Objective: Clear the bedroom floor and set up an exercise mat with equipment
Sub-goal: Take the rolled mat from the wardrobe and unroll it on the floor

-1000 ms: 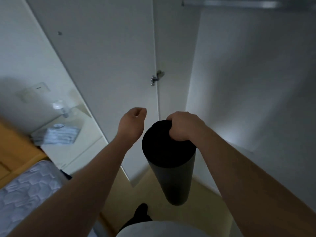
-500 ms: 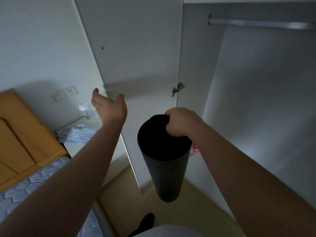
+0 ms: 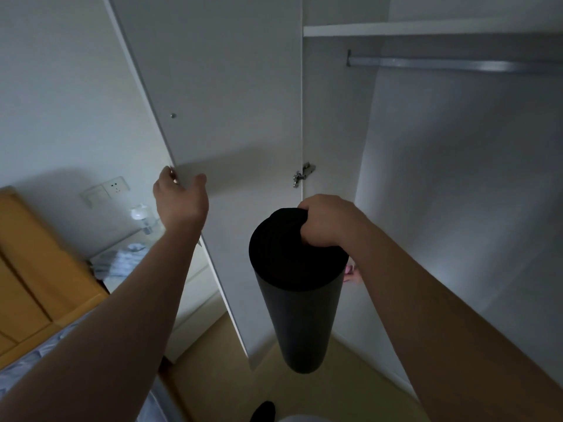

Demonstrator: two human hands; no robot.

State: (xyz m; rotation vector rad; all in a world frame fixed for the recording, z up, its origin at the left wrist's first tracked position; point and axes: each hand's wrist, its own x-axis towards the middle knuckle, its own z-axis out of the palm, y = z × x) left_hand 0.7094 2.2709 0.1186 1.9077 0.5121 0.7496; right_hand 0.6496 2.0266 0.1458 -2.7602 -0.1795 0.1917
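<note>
There is one rolled mat (image 3: pixel 297 287), a dark cylinder hanging upright with its flat black end towards the camera. Two hands are in view, along with one open wardrobe door (image 3: pixel 219 102), one metal hinge (image 3: pixel 303 175), one hanging rail (image 3: pixel 457 63) and one shelf (image 3: pixel 426 28) above the rail.

Half a second ago the left hand (image 3: pixel 179 199) was spread in the air, short of the door. It has now reached the door's free edge. The thumb lies on the inner face and the fingers go round behind the edge, mostly hidden, so it appears to be gripping the door. The view has also tipped upward, bringing the shelf into sight. The mat hangs as it did before.

The right hand (image 3: pixel 326 222) is clenched on the top rim of the mat at its far side, fingers dug into the roll, and the mat dangles straight down from it above the floor (image 3: pixel 219 376) in front of the open wardrobe. The left hand is well apart from the mat, up and to its left. At the lower left are a bed (image 3: pixel 18 363) and a low white tabletop (image 3: pixel 195 281) carrying a folded cloth (image 3: pixel 118 263).
</note>
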